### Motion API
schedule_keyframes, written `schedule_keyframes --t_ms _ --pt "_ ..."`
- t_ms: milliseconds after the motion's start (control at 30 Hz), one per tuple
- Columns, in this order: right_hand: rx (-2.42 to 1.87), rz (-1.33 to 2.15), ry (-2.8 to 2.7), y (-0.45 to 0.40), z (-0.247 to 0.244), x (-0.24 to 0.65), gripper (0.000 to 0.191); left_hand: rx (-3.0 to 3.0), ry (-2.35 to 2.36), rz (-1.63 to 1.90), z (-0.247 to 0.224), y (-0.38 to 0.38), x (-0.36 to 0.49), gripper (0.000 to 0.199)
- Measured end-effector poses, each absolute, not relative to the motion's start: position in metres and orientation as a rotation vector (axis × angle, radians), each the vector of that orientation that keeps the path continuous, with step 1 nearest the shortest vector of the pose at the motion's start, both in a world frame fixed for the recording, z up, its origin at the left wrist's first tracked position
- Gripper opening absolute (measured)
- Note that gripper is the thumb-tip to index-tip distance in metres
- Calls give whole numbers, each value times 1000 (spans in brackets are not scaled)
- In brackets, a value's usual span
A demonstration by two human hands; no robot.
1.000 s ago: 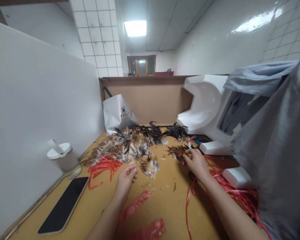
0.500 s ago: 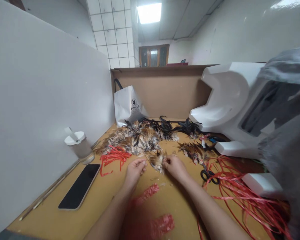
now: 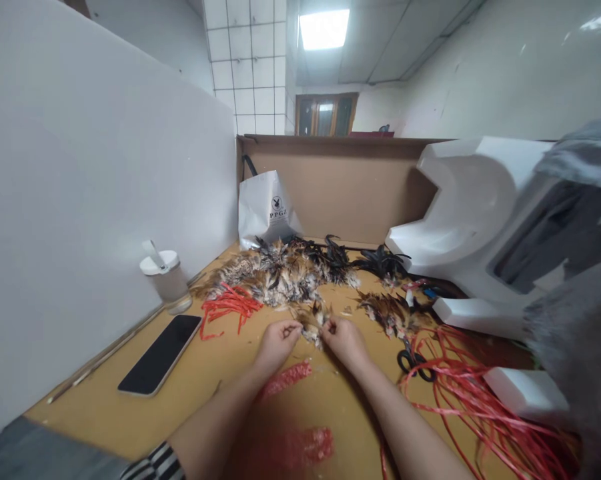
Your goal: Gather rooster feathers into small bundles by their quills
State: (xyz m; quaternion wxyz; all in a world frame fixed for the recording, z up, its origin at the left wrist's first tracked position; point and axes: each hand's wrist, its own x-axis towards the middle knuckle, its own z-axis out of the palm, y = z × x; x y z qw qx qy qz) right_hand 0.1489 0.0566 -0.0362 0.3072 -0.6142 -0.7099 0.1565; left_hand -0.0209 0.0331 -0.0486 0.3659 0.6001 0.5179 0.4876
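A small clump of brown and white feathers (image 3: 311,327) lies on the tabletop between my hands. At its left edge, my left hand (image 3: 279,343) has its thumb and fingers pressed together; what they pinch, if anything, is too small to make out. My right hand (image 3: 347,343) is closed on the clump's right side, with its fingertips partly hidden among the feathers. Just beyond spreads a large heap of brown, white and black feathers (image 3: 285,277). Cut red plastic strips (image 3: 230,307) lie left of the heap.
On the left are a phone (image 3: 161,355) and a lidded cup (image 3: 169,283). Rightward lie another feather pile (image 3: 393,312), scissors (image 3: 416,367) and tangled red strands (image 3: 490,407). White foam (image 3: 460,193) and a white bag (image 3: 265,207) stand behind. Red tape (image 3: 287,379) marks the table (image 3: 220,393).
My left hand has moved right, up to the small feather clump. My right hand stays at the clump's right side. The whole view has shifted slightly.
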Motion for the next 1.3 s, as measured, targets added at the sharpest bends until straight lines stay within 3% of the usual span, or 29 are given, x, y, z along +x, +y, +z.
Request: schedule_keyframes --t_ms 167,333,500,833,1300 --pt "-1381 842 -1545 65 -47 157 16 2077 1566 726 -22 15 -25 20" --pt "-1308 1104 -1305 64 -46 158 21 2137 1487 445 -12 -4 -20 20" --pt "-1217 1344 -1129 63 -43 156 25 1897 1104 560 -16 -5 -16 23" --pt "-997 1602 -996 61 -39 153 27 1283 1084 1152 -12 37 -16 27" --pt "-858 1829 -855 49 -31 146 19 1165 1033 1180 -36 33 -21 37"
